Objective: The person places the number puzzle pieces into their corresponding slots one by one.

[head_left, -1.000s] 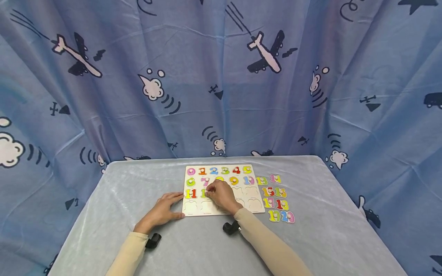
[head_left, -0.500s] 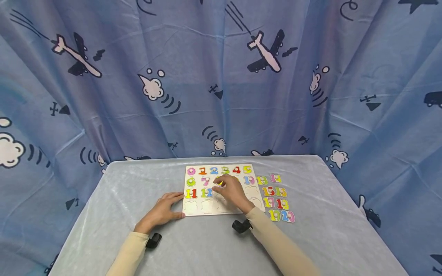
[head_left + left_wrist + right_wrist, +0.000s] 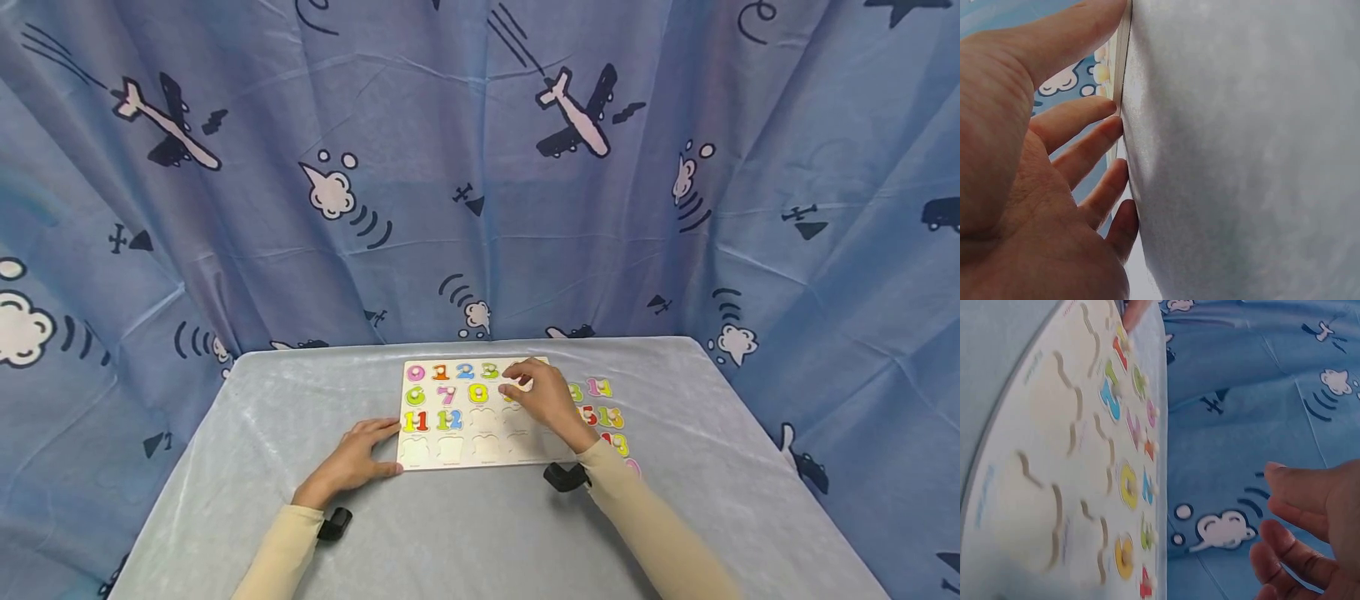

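A wooden number puzzle board (image 3: 465, 466) lies on the table. Pieces 11 (image 3: 416, 421) and 12 (image 3: 450, 419) sit in its third row, beside bare recesses; two rows of numbers from 0 upward fill the far side. My left hand (image 3: 352, 458) rests at the board's left edge, thumb by the near corner, and its fingertips touch the edge in the left wrist view. Above the board's right part hovers my right hand (image 3: 547, 396), thumb and fingers apart with nothing between them. It hides pieces at the board's upper right.
Loose number pieces lie right of the board, among them the 14 (image 3: 599, 387) and the 16 (image 3: 611, 417); my right hand and forearm partly cover others. A grey cloth covers the table (image 3: 420, 542). Behind it hangs a blue curtain (image 3: 420, 275) with airplane prints.
My right hand has let go of the 12, which now lies in its recess, and has moved right across the board with its fingers parted. The left hand stays put.
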The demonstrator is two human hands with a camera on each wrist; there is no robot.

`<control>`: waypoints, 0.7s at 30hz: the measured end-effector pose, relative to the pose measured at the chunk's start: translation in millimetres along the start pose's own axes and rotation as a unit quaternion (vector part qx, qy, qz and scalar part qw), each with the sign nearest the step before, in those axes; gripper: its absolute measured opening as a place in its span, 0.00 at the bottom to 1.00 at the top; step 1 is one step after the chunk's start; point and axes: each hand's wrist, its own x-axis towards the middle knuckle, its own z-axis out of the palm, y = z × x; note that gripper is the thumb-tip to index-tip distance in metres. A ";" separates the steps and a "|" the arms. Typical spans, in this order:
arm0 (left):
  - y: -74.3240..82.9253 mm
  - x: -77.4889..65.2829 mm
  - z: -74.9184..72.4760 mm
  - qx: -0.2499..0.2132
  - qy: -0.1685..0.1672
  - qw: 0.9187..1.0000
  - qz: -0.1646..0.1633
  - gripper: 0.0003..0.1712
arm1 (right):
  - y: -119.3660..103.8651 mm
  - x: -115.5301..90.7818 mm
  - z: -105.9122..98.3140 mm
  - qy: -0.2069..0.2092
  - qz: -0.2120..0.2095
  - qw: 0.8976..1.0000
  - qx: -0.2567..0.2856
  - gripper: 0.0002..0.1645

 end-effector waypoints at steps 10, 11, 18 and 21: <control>-0.1 0.8 1.9 0.003 0.005 1.000 0.011 0.43 | 33.6 -3.6 -30.1 0.021 0.026 0.999 -0.005 0.15; 0.1 0.9 1.5 0.002 0.004 1.000 0.010 0.43 | 37.4 -3.6 -32.4 0.023 0.031 0.999 -0.007 0.16; -0.9 1.4 0.5 0.002 -0.003 1.000 0.003 0.43 | 61.7 -4.1 -43.0 0.026 0.070 0.997 -0.022 0.18; -2.2 1.2 0.7 0.004 -0.003 1.000 0.002 0.43 | 72.2 -5.5 -43.7 0.024 0.076 0.997 -0.017 0.17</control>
